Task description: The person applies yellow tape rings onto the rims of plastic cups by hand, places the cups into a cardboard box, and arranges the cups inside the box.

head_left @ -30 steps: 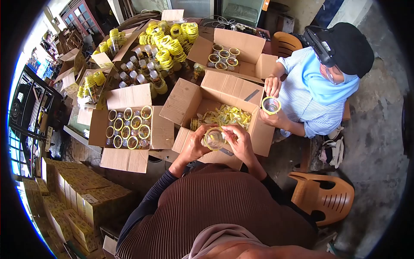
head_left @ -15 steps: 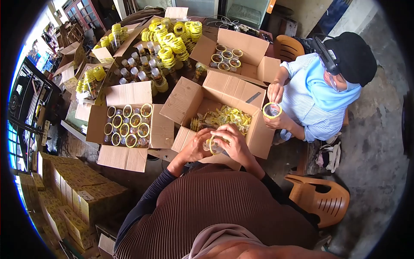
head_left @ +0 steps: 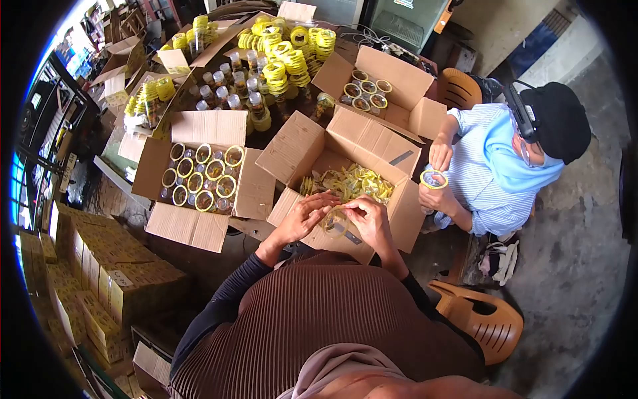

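Between my hands is a clear round plastic jar (head_left: 334, 224), tilted, with a pale yellowish rim. My left hand (head_left: 307, 214) grips its left side, the fingers long over the top edge and the thumb beneath. On the other side, my right hand (head_left: 369, 221) pinches the rim with thumb and fingertips. Just beyond them, an open carton (head_left: 290, 156) holds a heap of crumpled yellow-and-clear plastic strips (head_left: 352, 184). The exact contact of the left fingertips is partly hidden.
An open carton (head_left: 199, 126) of yellow-rimmed jars stands left, another carton (head_left: 392, 70) back right. Stacked yellow rings (head_left: 292, 63) and capped bottles (head_left: 234, 102) fill the back table. A co-worker (head_left: 488, 166) at right holds a yellow-rimmed jar (head_left: 434, 179). An orange chair (head_left: 478, 319) stands behind.
The jar has turned between my hands, and its rim no longer faces sideways. My left fingers have straightened somewhat. The view has shifted; the co-worker's jar is tipped differently.
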Demonstrator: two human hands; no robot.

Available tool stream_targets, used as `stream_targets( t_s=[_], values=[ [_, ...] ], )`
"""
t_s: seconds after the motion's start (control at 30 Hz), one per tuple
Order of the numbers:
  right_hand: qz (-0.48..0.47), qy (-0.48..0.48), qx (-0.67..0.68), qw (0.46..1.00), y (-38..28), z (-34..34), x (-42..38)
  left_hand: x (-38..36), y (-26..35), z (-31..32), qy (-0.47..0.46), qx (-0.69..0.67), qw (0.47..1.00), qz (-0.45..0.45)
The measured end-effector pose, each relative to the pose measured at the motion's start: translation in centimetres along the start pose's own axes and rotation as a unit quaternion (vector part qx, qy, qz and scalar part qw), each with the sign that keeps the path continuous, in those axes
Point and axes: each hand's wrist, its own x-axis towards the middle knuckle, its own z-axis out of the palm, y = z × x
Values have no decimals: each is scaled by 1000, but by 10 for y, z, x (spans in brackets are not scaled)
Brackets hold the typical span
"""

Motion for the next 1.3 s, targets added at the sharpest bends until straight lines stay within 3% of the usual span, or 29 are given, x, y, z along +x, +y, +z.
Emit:
stream_targets(
  t_s=[0.23, 0.43, 0.6, 0.7, 0.8, 0.87, 0.97, 1.3],
  values=[
    [-6, -30, 43, 999, 0, 9, 2, -8, 0, 3, 25, 121, 992, -9],
    [129, -66, 209, 967, 18, 26, -4, -15, -16, 4, 50, 125, 991, 28],
    [165, 19, 333, 928, 19, 39, -5, -14, -17, 19, 123, 76, 989, 3],
    [162, 39, 339, 926, 25, 46, -7, -14, -21, 26, 150, 80, 985, -10],
    [175, 74, 365, 911, 25, 53, -9, -14, -24, 28, 156, 143, 976, 50],
    [170, 81, 359, 914, 24, 54, -8, -11, -19, 31, 182, 275, 943, 56],
    [163, 93, 351, 917, 30, 57, -8, -10, -23, 32, 185, 338, 920, 75],
    [145, 100, 322, 930, 43, 60, -11, -10, -21, 33, 179, 377, 903, 103]
  ],
)
